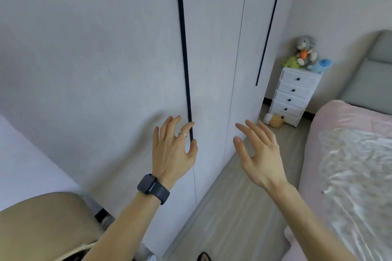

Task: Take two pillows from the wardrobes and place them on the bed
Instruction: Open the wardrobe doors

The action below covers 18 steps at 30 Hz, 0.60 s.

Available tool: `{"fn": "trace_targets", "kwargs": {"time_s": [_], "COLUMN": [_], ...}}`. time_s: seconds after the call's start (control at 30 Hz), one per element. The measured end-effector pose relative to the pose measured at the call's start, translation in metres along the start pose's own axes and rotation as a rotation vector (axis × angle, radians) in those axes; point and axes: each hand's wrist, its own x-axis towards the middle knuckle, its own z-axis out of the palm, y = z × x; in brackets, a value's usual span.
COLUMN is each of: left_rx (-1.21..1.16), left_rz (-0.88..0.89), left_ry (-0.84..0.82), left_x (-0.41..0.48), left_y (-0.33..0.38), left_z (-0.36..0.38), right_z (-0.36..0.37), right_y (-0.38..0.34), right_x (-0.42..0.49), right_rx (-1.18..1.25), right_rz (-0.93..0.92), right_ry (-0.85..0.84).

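A white wardrobe (pixel 106 59) with shut doors fills the left and middle of the head view. A long black handle strip (pixel 183 48) runs down the edge of one door. My left hand (pixel 174 150), with a ring and a dark watch, is at the lower end of that strip, its index finger and thumb curled around it. My right hand (pixel 258 150) hovers open beside the neighbouring door, fingers spread, touching nothing. The bed (pixel 347 154) with a pink cover lies at the right. No pillow is visible.
A white chest of drawers (pixel 292 95) with plush toys (pixel 305 53) on top stands in the far corner, another plush toy (pixel 274 119) on the floor beside it. A grey headboard (pixel 377 70) rises behind the bed. A narrow strip of wooden floor (pixel 233 207) separates wardrobe and bed.
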Motion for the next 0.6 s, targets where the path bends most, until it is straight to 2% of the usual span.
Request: {"fn": "trace_targets", "kwargs": {"time_s": [0.13,0.23,0.47,0.6], "left_rx": [0.197,0.393,0.548,0.578], "left_rz": [0.045,-0.006,-0.158,-0.234], "left_ry": [0.248,0.388,0.633,0.684], "left_x": [0.065,0.115,0.169,0.179], "left_y": [-0.019,-0.025,-0.018,-0.013], "left_z": [0.027,0.043,0.084,0.089], "right_z": [0.039,0.061,0.100,0.139], "right_y": [0.011,0.013,0.014,0.007], "right_x": [0.088,0.151,0.280,0.330], "right_rx": [0.050,0.078,0.155,0.155], "right_rz": [-0.109,-0.236,-0.607,-0.798], "right_ry": [-0.047,-0.055,0.120,0.265]}}
